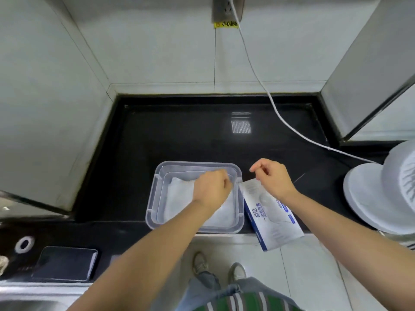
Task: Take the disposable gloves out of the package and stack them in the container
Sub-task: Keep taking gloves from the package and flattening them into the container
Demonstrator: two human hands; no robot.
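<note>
A clear plastic container [157, 187] sits at the front edge of the black counter, with thin translucent gloves [179, 194] lying flat inside. My left hand [211, 189] is over the container with fingers curled, pinching the far edge of a glove. To the container's right lies the white and blue glove package [272, 218], partly overhanging the counter edge. My right hand [272, 177] hovers above the package's open end, fingers bent and pinched; I cannot tell whether a clear glove is stretched between the two hands.
A white cable [280, 117] runs from the wall socket across the counter to a white fan [381, 194] at the right. A dark phone [65, 263] lies at the lower left beside a steel sink [29, 297]. Tiled walls enclose the counter.
</note>
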